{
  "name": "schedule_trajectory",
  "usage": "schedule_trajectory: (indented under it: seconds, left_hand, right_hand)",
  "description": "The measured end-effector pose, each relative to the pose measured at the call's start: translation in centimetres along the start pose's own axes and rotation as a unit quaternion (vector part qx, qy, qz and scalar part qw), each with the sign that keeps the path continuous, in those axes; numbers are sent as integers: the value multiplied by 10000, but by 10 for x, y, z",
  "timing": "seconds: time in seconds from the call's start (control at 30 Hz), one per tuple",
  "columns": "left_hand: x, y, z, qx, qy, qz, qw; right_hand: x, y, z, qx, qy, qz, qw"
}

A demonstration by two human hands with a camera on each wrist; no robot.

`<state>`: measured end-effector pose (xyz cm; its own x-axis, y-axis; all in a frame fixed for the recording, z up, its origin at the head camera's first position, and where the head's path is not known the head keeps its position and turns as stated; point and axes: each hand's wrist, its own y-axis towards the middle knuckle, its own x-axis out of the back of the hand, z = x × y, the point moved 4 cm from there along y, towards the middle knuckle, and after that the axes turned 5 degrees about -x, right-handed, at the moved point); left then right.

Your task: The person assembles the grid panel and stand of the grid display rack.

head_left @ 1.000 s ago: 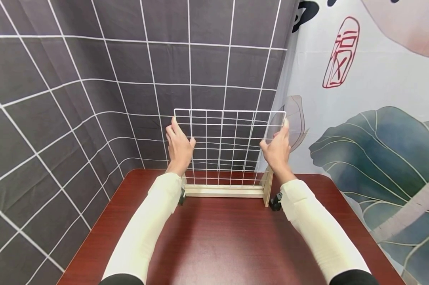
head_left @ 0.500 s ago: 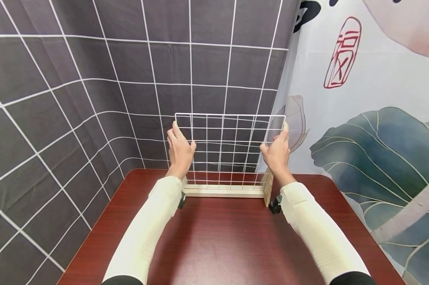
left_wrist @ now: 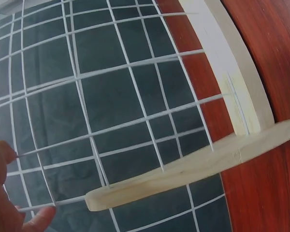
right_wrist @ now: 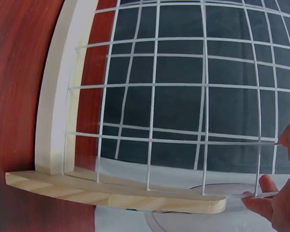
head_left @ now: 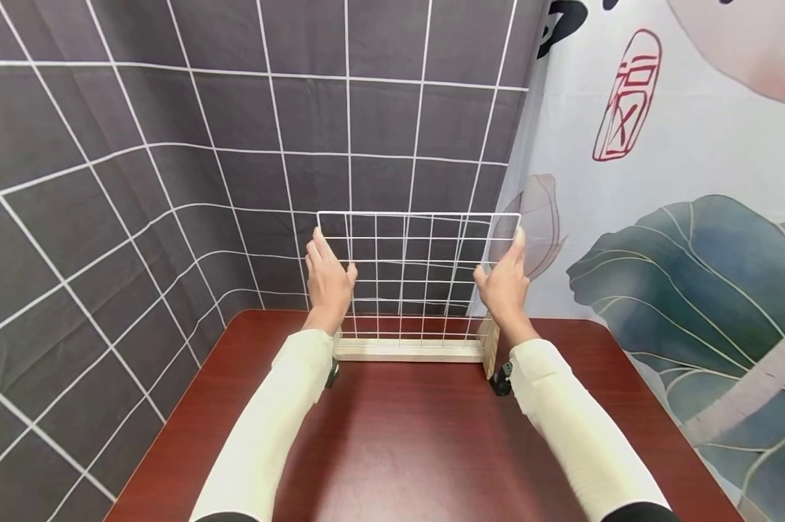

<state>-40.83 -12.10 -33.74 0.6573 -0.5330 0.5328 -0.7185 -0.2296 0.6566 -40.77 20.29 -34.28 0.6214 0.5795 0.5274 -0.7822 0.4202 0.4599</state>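
A white wire grid panel (head_left: 418, 213) stands upright, its lower edge at the pale wooden base (head_left: 408, 351). On its left side edge, near the top, my left hand (head_left: 330, 283) grips the wire, thumb toward me. My right hand (head_left: 504, 284) grips the opposite side edge at the same height. In the left wrist view the wires run down to the base alongside a rounded wooden side piece (left_wrist: 193, 169). The right wrist view has the matching side piece (right_wrist: 111, 195), with the fingers (right_wrist: 261, 205) pinching the outer wire beyond its end.
Both stand and grid are toward the back of a reddish-brown table (head_left: 399, 435). Behind hangs a dark grey curtain (head_left: 235, 109) with white lines. A white cloth (head_left: 562, 130) printed with leaves hangs at the right.
The grid panel has moved down slightly toward the base, its top edge now lower. Both hands have lowered with it, keeping their grip.
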Motion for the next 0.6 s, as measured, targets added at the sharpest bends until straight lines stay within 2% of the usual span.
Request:
schedule_trajectory:
  seconds: [0.2, 0.4, 0.53, 0.6]
  left_hand:
    - [-4, 2, 1, -121, -50, 52, 9999]
    - [-5, 3, 9, -225, -86, 179, 9995]
    - [-1, 5, 16, -496, -12, 506, 9975]
    - [3, 8, 20, -641, 7, 693, 9955]
  right_hand:
    - [1, 3, -5, 46, 137, -50, 9999]
    - [4, 7, -8, 164, 234, 169, 9994]
    - [7, 8, -12, 180, 105, 294, 9994]
    - [9, 10, -15, 313, -41, 364, 9988]
